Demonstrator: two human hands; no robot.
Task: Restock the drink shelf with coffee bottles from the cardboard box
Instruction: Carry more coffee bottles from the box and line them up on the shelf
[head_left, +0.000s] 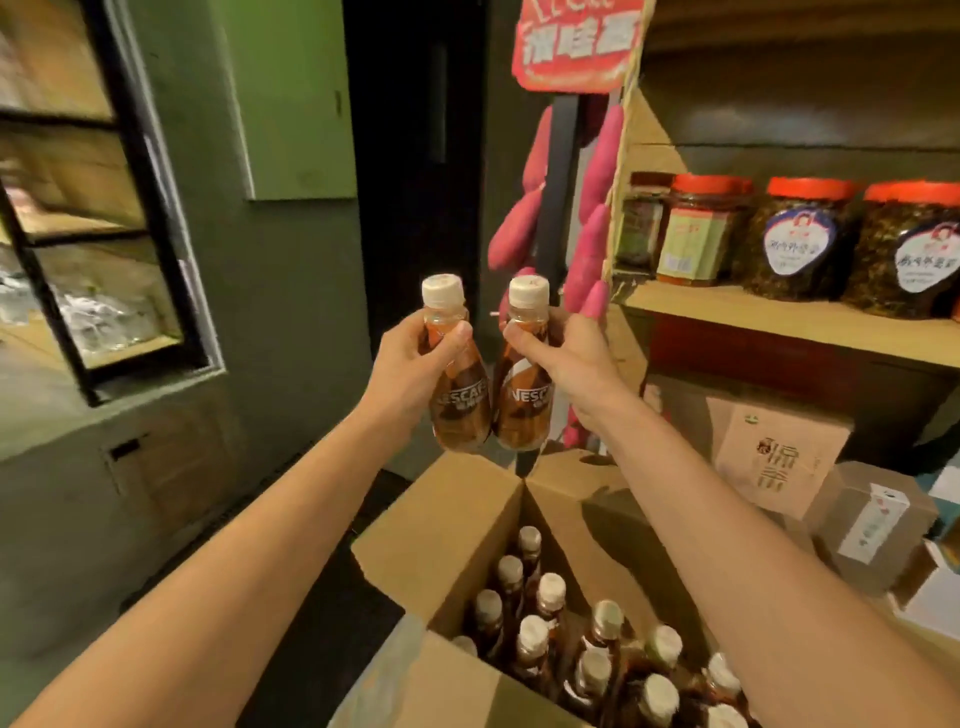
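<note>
My left hand (410, 364) grips a brown Nescafe coffee bottle (460, 400) with a cream cap, held upright. My right hand (569, 358) grips a second, matching coffee bottle (522, 410) right beside the first; the two bottles almost touch. Both are held up at chest height above the open cardboard box (452, 525). Inside the box stand several more coffee bottles (587, 644) with cream caps. A dark-framed shelf (98, 291) with pale boards stands at the left, blurred.
On the right is a wooden shelf (769, 317) carrying red-lidded jars (795, 234). Below it sit small cardboard cartons (769, 457). Pink sausage-shaped items (597, 218) hang from a post under a red sign (576, 41). A dark doorway (415, 156) lies straight ahead.
</note>
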